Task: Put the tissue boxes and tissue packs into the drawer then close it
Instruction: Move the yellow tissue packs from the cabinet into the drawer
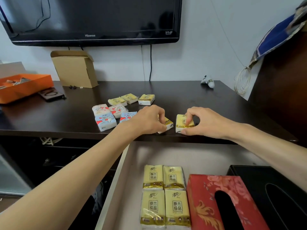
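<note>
Drawer [114, 188]: open, below dark desktop [182, 95]; holds four yellow packs [165, 195], printed 原木纯品; red floral box [206, 195]; black box [272, 185].
Desktop, above drawer: three yellow packs [131, 98]; four heart-print packs [110, 114].
Left hand [149, 120]: fingers closed on yellow pack [168, 124].
Right hand [204, 121]: pinching another yellow pack [181, 124].
Television [93, 19]: Hisense.

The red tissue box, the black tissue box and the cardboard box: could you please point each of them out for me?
red tissue box [206, 193]: head view, on its flowered top face.
black tissue box [249, 170]: head view, on its top face near the back edge.
cardboard box [73, 72]: head view, on its front face.
</note>
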### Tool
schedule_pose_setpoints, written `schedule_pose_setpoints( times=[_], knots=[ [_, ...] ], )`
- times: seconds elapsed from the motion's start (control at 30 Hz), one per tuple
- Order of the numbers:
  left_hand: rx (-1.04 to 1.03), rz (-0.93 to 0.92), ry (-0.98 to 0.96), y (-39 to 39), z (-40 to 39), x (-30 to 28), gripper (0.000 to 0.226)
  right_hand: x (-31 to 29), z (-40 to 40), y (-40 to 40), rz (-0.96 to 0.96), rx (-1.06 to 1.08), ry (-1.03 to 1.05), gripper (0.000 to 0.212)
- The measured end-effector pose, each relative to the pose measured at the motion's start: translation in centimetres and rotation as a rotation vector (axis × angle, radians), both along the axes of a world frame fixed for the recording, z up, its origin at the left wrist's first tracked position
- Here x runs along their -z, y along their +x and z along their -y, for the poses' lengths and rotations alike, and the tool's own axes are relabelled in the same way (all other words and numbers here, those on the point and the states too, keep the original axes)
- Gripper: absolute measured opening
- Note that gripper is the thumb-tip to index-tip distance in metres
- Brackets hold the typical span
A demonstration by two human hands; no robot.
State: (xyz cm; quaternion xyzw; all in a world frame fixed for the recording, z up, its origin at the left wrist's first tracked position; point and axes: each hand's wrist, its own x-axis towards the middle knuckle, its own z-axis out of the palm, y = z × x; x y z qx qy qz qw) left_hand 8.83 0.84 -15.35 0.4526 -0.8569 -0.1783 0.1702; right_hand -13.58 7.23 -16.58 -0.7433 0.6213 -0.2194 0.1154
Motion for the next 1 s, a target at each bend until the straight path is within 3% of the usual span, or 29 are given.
schedule_pose_setpoints(
  times=[0.13,0.27,0.57,0.73,0.9,1.0],
  knots=[
    [0.054,-0.019,-0.024,1.4,-2.2,0.5,0.016,-0.5,-1.6,0.8,-0.045,0.014,0.027,0.046],
    [0.083,-0.072,-0.052,3.6,-5.3,0.4,0.025,-0.7,-3.7,1.8,-0.038,0.012,0.046,0.043],
    [0.259,-0.137,0.211,8.8,-10.6,0.8,0.032,0.1,-12.4,6.0,0.114,-0.104,0.093,0.054],
    [0.292,-0.059,0.295,11.4,-13.9,3.1,0.045,0.7,-15.4,8.9,-0.018,-0.161,0.163,0.063],
    [0.362,0.056,0.254,12.9,-17.0,5.7,0.052,2.3,-17.0,10.6,-0.348,-0.292,0.239,0.062],
    [0.433,0.138,0.180,13.1,-18.0,6.9,0.052,2.6,-17.7,11.4,-0.439,-0.332,0.300,0.062]
  ],
)
